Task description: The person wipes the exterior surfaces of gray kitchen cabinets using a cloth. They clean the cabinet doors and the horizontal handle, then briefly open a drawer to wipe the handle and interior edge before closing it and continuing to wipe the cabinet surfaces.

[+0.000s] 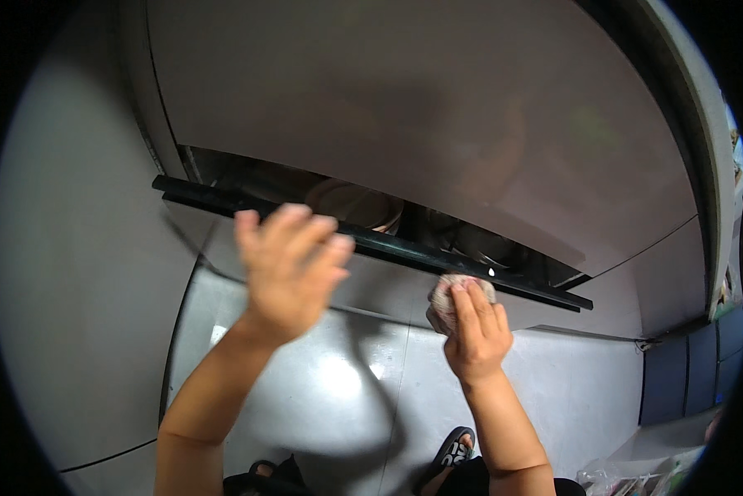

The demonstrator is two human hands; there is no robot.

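Observation:
A grey drawer front (388, 293) with a black top rail (223, 201) stands slightly pulled out below a glossy grey cabinet panel (404, 107). My left hand (287, 269) is raised in front of the drawer front, fingers together and bent, holding nothing. My right hand (475, 326) presses a crumpled pinkish-grey cloth (447, 296) against the drawer front just under the rail. Inside the gap behind the rail I see round dishes or pots (355, 204), partly hidden.
A glossy light floor (347, 380) lies below. My sandalled foot (452, 450) shows at the bottom. Dark blue cabinet fronts (685, 372) stand at the right, with plastic bags (628, 475) at the lower right. A grey wall panel (82, 273) fills the left.

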